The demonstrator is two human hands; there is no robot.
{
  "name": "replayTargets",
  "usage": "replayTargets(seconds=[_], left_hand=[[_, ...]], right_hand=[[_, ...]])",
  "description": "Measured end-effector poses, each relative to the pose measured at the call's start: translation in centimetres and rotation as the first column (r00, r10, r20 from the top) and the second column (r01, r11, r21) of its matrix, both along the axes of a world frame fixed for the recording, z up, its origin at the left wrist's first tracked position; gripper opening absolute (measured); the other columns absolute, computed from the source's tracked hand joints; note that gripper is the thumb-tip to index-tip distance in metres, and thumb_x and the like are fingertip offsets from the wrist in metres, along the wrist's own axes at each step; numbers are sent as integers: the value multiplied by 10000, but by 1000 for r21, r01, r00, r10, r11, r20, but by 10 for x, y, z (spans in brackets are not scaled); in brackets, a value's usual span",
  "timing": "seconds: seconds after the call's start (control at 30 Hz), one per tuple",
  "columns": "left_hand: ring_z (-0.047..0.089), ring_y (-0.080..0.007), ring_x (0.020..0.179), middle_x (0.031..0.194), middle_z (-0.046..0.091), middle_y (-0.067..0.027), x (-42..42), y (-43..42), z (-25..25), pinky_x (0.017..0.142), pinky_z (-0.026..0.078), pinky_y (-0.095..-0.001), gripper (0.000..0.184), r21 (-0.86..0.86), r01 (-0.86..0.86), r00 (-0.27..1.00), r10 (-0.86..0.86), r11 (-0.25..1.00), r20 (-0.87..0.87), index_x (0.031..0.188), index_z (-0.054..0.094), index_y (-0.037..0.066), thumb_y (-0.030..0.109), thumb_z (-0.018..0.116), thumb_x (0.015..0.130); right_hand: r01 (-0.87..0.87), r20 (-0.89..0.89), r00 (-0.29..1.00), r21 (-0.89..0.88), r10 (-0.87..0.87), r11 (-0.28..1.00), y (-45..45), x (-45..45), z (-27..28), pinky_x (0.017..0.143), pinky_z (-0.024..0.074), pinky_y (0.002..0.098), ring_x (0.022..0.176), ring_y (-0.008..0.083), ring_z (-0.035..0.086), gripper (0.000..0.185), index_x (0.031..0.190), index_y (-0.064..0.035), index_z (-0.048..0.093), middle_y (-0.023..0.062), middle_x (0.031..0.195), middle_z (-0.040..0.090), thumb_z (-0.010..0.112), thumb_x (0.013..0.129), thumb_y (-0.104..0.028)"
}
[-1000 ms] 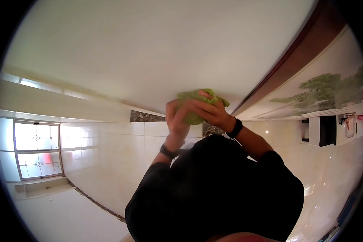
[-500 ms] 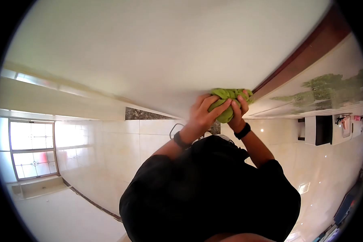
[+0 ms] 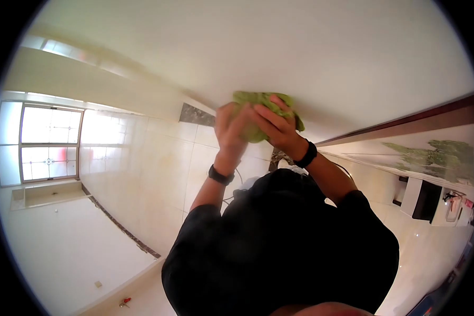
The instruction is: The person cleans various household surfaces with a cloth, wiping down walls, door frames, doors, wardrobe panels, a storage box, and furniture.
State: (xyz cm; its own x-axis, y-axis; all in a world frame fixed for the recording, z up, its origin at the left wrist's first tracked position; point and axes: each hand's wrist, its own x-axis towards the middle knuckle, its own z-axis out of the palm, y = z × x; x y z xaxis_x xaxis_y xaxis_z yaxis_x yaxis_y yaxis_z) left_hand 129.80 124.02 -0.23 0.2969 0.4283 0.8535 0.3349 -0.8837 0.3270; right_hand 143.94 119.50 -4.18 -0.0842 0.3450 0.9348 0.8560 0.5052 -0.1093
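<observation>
Two hands on one green cloth

In the head view, I see a person in a black shirt (image 3: 279, 247) with both arms stretched out to a broad pale surface (image 3: 247, 47). A crumpled green cloth (image 3: 259, 99) is bunched under the two hands, up against that surface. The left hand (image 3: 230, 129) has its fingers bent around the cloth's left part; they are blurred, and I cannot tell how tight the hold is. The right hand (image 3: 276, 126) grips the other part, its fingers slightly apart and curled over the folds. The two hands are close together, fingertips almost meeting across the cloth. A black band circles each wrist.

Over on the right, a dark reddish-brown strip (image 3: 405, 121) edges the pale surface, with a picture of green trees (image 3: 432, 155) beyond it. To the left, well apart from the hands, stands a bright, framed window (image 3: 50, 142).
</observation>
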Motion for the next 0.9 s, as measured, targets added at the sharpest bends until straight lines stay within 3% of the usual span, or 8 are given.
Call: replayTargets(seconds=[0.13,0.27,0.4,0.47,0.57,0.67,0.77,0.9], left_hand=[[607,-298,957,1102,592,-171,-12,3,-20,810,519,-355,398,-97,-107,994,110,990,28,1153,613,1,-22,748,779],[622,-292,943,1078,610,-167,-10,-6,-32,802,520,-334,339,-212,-110,994,106,971,-30,1108,644,1,-28,724,780],[620,-330,1013,1120,627,-141,-9,-26,-47,832,524,-385,484,-523,-103,993,55,846,-105,1177,655,65,-68,660,711],[623,-337,995,1108,627,-144,-8,-34,-66,811,532,-392,541,-547,-14,994,-50,837,-102,1204,647,79,-72,665,685],[630,-331,962,1085,628,-139,13,-58,-54,767,544,-395,622,-522,72,981,-156,850,-117,1232,638,99,-76,673,637],[630,-313,938,1067,622,-121,43,-85,-24,723,553,-383,684,-461,176,964,-248,870,-99,1253,631,122,-75,678,600],[622,-295,927,1064,606,-101,76,-115,21,688,554,-372,710,-341,292,945,-324,894,-40,1263,629,142,-73,672,588],[611,-291,931,1077,585,-93,126,-141,70,651,550,-363,706,-194,328,936,-345,924,-62,1266,630,153,-73,661,598]], right_hand=[[-42,-21,999,-75,41,996,12,-16,25,869,533,357,1138,291,602,388,1226,-141,626,-25,1183,635,652,839,-124],[-135,-83,989,-153,124,979,10,-12,-18,858,533,388,1160,285,594,400,1208,-154,642,-36,1205,634,659,811,-105],[-206,-112,978,-358,177,911,-15,-6,-40,974,496,449,1253,339,520,546,1218,-99,660,42,1321,555,685,689,36],[-240,-154,970,-478,189,845,-35,6,-32,987,480,467,1261,362,512,573,1227,-93,652,64,1332,546,707,671,37],[-221,-238,964,-454,121,863,-71,29,-24,1021,447,498,1268,405,492,602,1217,-79,653,110,1347,528,747,632,26],[-118,-206,978,-412,33,903,-115,58,12,1019,446,502,1235,425,510,608,1239,-110,645,129,1336,533,781,651,-36],[51,-85,994,-243,-73,969,-156,86,39,1029,434,527,1263,459,472,600,1199,-112,660,135,1337,510,832,627,-54],[230,-108,967,-27,-232,973,-173,128,61,1050,413,540,1300,470,425,542,1182,-88,633,161,1380,450,836,680,-57]])
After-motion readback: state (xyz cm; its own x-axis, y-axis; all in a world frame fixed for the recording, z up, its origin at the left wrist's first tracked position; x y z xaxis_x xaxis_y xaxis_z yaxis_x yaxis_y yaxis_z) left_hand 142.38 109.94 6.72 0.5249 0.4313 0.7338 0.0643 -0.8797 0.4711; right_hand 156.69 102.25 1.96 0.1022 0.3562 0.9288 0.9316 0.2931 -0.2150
